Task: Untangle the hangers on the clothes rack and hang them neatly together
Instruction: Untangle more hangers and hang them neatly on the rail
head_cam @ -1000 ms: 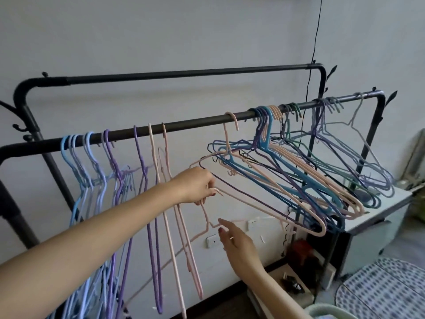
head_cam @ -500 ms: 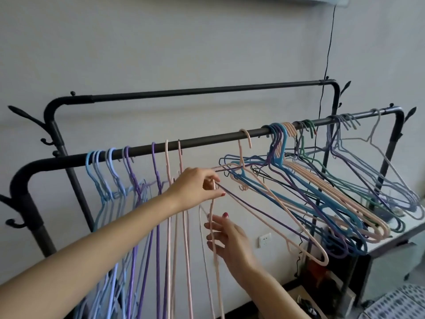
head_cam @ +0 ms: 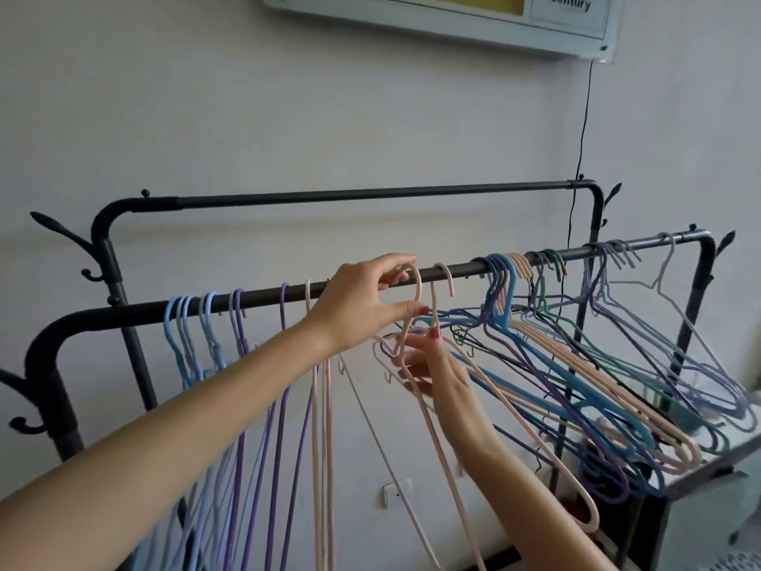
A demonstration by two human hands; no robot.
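Note:
A black clothes rack has a front rail (head_cam: pixel 263 296) running left to right. Light blue, purple and pink hangers (head_cam: pixel 230 364) hang straight on its left part. A tangled bunch of blue, purple, pink and green hangers (head_cam: pixel 576 364) slants down on its right part. My left hand (head_cam: pixel 362 307) pinches the hook of a pink hanger (head_cam: pixel 416 290) right at the rail, mid-span. My right hand (head_cam: pixel 436 364), just below, grips the same hanger's neck and shoulder. Whether the hook sits on the rail is unclear.
A second, higher rail (head_cam: pixel 370 195) runs behind, close to the wall. Coat hooks (head_cam: pixel 61 228) stick out at the rack's left end. A white cabinet top (head_cam: pixel 720 459) stands under the tangled bunch at right. A framed sign (head_cam: pixel 453 14) and a cable (head_cam: pixel 580 138) hang on the wall.
My left hand has risen from below the rail up to it, carrying the pink hanger's hook. My right hand has moved up and closed on that hanger. The camera has tilted upward.

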